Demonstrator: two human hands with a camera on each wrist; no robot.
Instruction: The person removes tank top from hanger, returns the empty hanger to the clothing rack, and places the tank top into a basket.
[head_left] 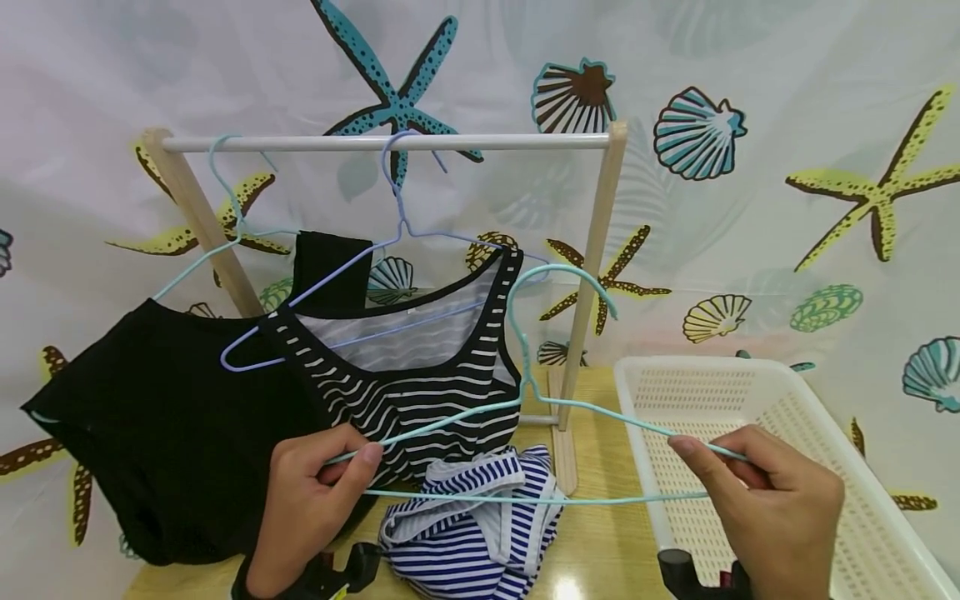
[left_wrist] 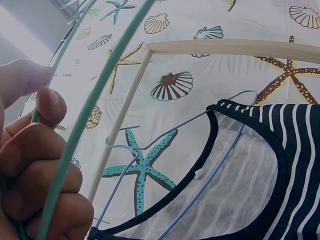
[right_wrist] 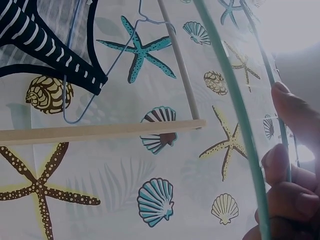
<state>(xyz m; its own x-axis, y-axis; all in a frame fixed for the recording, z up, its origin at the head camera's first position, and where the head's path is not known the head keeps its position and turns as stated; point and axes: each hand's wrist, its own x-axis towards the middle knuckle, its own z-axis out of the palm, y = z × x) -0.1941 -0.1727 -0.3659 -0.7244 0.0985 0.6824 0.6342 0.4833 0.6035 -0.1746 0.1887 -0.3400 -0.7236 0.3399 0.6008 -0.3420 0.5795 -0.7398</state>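
A mint-green clothes hanger [head_left: 459,414] is held level in front of the rack, hook upward, with no garment on it. My left hand [head_left: 311,479] pinches its left shoulder between thumb and fingers; my right hand [head_left: 776,487] pinches the right shoulder the same way. Both wrist views show the hanger's bars passing close by the fingers. Below the hanger's lower bar lies a crumpled blue-and-white striped garment [head_left: 450,546] on the wooden table. Behind it a black-and-white striped top [head_left: 435,392] hangs from a blue hanger [head_left: 401,221].
A small rack with a white rail [head_left: 487,142] and wooden posts stands behind. At its left a black garment [head_left: 202,417] hangs on another mint hanger [head_left: 238,217]. A white plastic basket [head_left: 637,442] sits on the right of the table [head_left: 600,533]. A patterned curtain covers the back.
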